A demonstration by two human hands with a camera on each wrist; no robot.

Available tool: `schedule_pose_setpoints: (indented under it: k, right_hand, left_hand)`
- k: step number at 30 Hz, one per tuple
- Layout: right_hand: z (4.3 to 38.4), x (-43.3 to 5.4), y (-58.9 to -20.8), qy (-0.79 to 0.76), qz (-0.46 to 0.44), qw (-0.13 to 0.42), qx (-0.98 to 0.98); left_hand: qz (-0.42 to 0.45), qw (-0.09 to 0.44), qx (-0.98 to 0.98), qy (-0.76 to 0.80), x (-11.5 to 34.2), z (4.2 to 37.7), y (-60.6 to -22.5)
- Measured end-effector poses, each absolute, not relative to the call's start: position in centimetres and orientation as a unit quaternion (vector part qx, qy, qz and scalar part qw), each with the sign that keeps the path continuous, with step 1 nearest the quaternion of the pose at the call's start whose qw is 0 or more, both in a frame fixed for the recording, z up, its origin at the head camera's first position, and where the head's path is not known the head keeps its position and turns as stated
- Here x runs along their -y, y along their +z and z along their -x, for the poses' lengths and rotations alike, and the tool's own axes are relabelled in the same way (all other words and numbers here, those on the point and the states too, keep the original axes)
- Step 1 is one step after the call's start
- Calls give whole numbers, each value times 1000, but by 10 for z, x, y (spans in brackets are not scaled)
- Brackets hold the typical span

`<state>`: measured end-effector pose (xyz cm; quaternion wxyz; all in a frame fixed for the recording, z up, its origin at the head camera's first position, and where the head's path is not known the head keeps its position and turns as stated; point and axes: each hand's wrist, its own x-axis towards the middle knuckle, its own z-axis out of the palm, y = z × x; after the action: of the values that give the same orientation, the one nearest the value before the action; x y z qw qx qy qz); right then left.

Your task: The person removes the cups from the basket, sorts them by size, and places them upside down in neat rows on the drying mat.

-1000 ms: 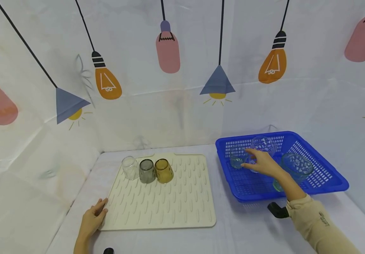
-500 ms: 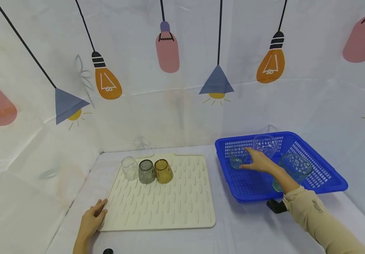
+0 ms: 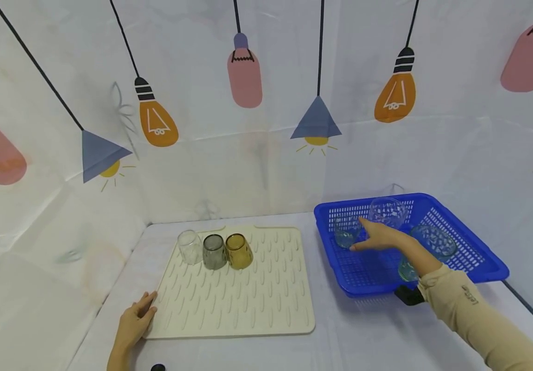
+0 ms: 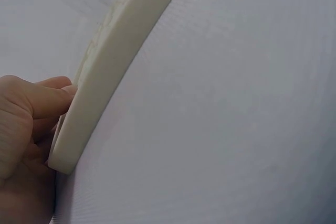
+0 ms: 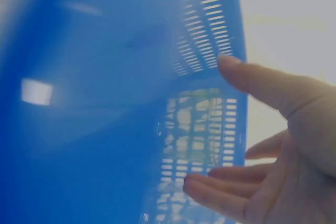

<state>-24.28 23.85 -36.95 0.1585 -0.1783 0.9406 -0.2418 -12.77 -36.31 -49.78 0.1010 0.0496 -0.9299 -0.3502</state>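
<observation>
My left hand point(image 3: 134, 322) rests at the left edge of a cream ribbed drying mat point(image 3: 266, 304); in the left wrist view its fingertips touch the mat's raised edge. Three glasses stand near the mat's far left: one clear point(image 3: 189, 248), one grey point(image 3: 214, 252), one amber point(image 3: 239, 251). Over a blue basket point(image 3: 359, 288), my right hand point(image 3: 380, 236) has thumb and fingers spread apart beside a pale glass point(image 3: 345, 234). No grip on that glass shows. The right wrist view has the fingers point(image 5: 220, 192) spread, with a patterned glass point(image 5: 194, 124) beyond.
A clear patterned bowl point(image 3: 387, 210) sits at the basket's back; a greenish bowl point(image 3: 433, 239) lies to the right. A green-tinted glass point(image 3: 406, 270) is partly behind the right forearm. A printed white curtain point(image 3: 266, 170) stands behind the table.
My right hand stays near the pale glass, its fingers having shifted only slightly lower. The left hand, the mat and its glasses stay put.
</observation>
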Motion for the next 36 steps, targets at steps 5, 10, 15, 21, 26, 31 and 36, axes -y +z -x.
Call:
schedule_pose_setpoints:
  k: [5, 10, 15, 21, 26, 31, 36]
  right_hand:
    - [253, -235, -359, -215, 188, 162, -945]
    - [262, -230, -363, -222, 191, 142, -946]
    - [270, -226, -374, -240, 184, 125, -945]
    - [280, -224, -385, -250, 172, 123, -945]
    - [286, -225, -392, -254, 168, 110, -946]
    - [290, -223, -403, -258, 156, 94, -949]
    - [291, -220, -406, -277, 140, 85, -947]
  left_hand:
    - [-59, 94, 933, -343, 365, 126, -499]
    - [-47, 110, 926, -358, 365, 125, -501]
    - [-40, 119, 924, -361, 364, 124, -501]
    - [-37, 127, 926, -353, 365, 124, -501]
    - [-39, 130, 926, -352, 366, 127, -501]
    - [-39, 128, 925, -355, 365, 128, -501]
    - [-37, 134, 927, -348, 363, 128, -500]
